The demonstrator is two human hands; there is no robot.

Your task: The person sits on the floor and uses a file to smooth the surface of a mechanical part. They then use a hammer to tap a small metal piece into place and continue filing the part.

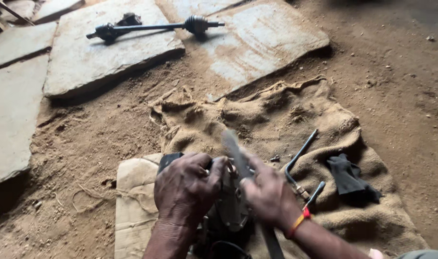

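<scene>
Metal housing (pixel 231 206) sits on cardboard (pixel 132 201) right in front, left hand (pixel 185 189) clamped over its top, right hand (pixel 267 194) gripping a blurred flat tool (pixel 236 151). Past that, burlap sack (pixel 286 120) with bent rods (pixel 298 160) and black rag (pixel 348 177); drive axle (pixel 152 27) on stone slabs (pixel 99 57) farther off.

1. Flattened cardboard piece (pixel 132 201): pale tan, roughly rectangular, with rounded worn corners. Laid flat on the dirt floor at lower left of centre. Right portion hidden beneath the two hands and the metal part. Upper right edge touching the burlap sack. Creased and soiled across the face. Whether a former carton or a plain sheet: not determinable.
2. Labels: none visible.
3. Signs: none visible.
4. Screens: none visible.
</scene>
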